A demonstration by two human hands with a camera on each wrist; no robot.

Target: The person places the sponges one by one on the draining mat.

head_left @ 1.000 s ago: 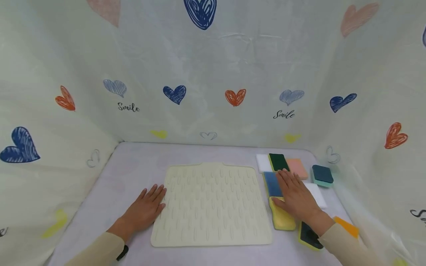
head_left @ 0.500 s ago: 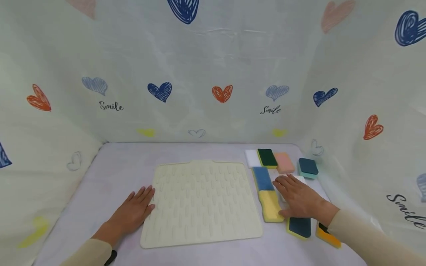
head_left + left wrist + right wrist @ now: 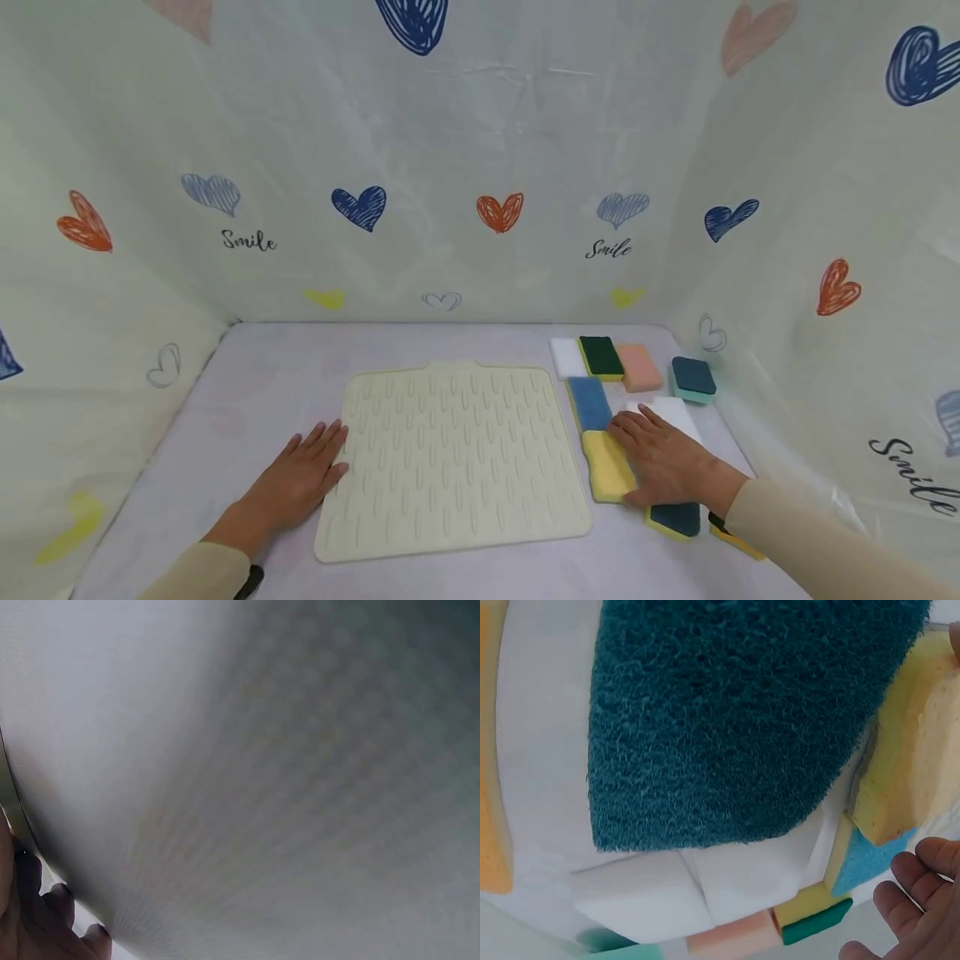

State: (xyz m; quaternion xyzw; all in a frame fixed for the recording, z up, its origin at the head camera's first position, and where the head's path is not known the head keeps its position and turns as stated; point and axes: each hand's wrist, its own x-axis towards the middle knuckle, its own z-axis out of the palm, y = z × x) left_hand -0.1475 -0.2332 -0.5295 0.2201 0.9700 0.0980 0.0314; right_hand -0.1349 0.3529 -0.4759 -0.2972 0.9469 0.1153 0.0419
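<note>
My left hand (image 3: pixel 296 475) lies flat with its fingertips at the left edge of a cream ribbed mat (image 3: pixel 453 458). The left wrist view is mostly blurred pale surface, with a few fingers (image 3: pixel 56 904) in the corner. At the mat's right my right hand (image 3: pixel 663 458) lies palm down, fingers extended, against the right side of a yellow sponge (image 3: pixel 606 467). Just beyond its fingertips sits a blue-topped sponge (image 3: pixel 589 403). White sponges (image 3: pixel 671 412) and a dark teal-topped sponge (image 3: pixel 675 518) are partly hidden by that hand. The teal scouring face (image 3: pixel 735 727) fills the right wrist view.
Behind the hand stand a white sponge (image 3: pixel 567 358), a green-topped sponge (image 3: pixel 602 357), a pink sponge (image 3: pixel 638 367) and a teal sponge (image 3: pixel 693 379). An orange sponge (image 3: pixel 491 787) lies nearest the right sleeve. Heart-printed sheeting (image 3: pixel 435 275) walls the table.
The head view has shifted right. My right hand has left the blue sponge, come nearer over the white sponges, then slid left against the yellow sponge. My left hand stays at the mat's edge.
</note>
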